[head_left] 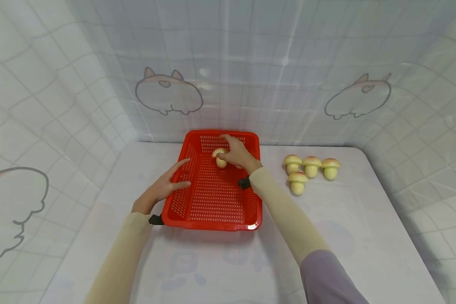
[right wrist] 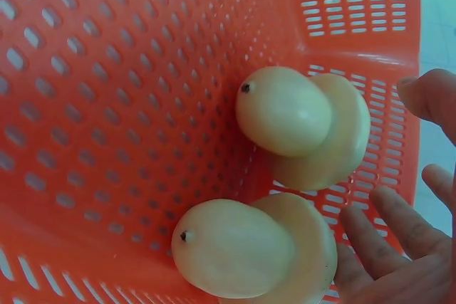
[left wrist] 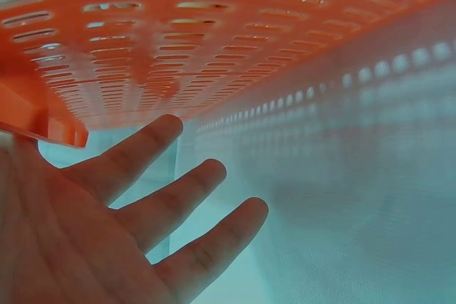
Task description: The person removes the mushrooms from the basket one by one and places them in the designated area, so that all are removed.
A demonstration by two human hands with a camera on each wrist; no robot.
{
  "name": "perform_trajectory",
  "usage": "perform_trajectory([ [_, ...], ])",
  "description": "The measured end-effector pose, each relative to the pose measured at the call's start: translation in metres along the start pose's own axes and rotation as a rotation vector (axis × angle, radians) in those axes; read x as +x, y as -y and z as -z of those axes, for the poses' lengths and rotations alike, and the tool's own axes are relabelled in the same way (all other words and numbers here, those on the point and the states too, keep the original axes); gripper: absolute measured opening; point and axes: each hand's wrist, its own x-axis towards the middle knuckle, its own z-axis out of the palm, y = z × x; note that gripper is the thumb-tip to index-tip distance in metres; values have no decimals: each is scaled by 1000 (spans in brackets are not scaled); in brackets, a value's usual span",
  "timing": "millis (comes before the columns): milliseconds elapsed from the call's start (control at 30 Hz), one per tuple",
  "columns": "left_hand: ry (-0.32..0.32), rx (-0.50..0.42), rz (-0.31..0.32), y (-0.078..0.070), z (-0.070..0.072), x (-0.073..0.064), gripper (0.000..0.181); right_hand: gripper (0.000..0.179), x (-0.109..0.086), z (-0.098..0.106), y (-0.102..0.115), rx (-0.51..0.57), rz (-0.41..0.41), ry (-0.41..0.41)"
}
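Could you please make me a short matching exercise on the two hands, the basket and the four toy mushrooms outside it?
1. Perforated basket
2. Left hand
3. Right hand
4. Group of four toy mushrooms

A. Inside the basket, beside two other toy mushrooms
B. On the table, toward the right side
C. Red
D. At the basket's left side, fingers spread

Right pairs: 1-C, 2-D, 3-A, 4-B
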Motion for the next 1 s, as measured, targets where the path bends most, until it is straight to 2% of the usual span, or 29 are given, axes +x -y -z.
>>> perform_trajectory([
  [667,6,-23,-8,0,-4,-1,78,65,10,-4,-3,-76,-15,80],
  [1000,2,-7,-7,-1,-5,-2,78,62,10,-7,-5,-178,-7,95],
])
